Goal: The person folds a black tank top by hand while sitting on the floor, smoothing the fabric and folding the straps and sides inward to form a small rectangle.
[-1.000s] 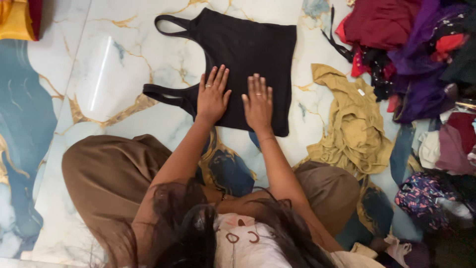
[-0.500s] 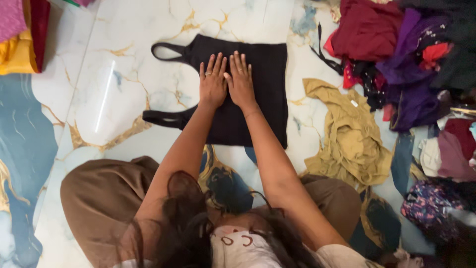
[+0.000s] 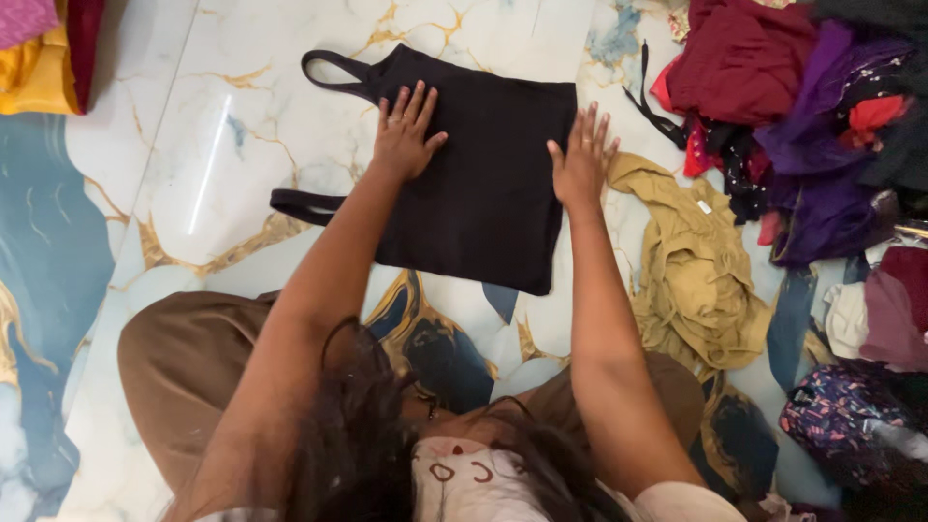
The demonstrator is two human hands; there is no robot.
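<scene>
A black tank top [image 3: 483,184] lies flat on the marble floor [image 3: 242,164] in front of my knees, its straps pointing left. My left hand [image 3: 404,135] rests flat on the top near the strap end, fingers spread. At the garment's right edge my right hand [image 3: 580,159] presses down with open fingers, partly over the hem. Neither hand holds anything.
A crumpled mustard garment [image 3: 691,261] lies right of the tank top. A heap of red, purple and dark clothes [image 3: 793,97] fills the right side. Folded yellow and pink cloth [image 3: 39,53] sits at the top left. My brown-trousered knees [image 3: 193,367] are below.
Both hands were side by side at the middle of the tank top; now they have spread apart, the left toward the straps, the right to the hem edge.
</scene>
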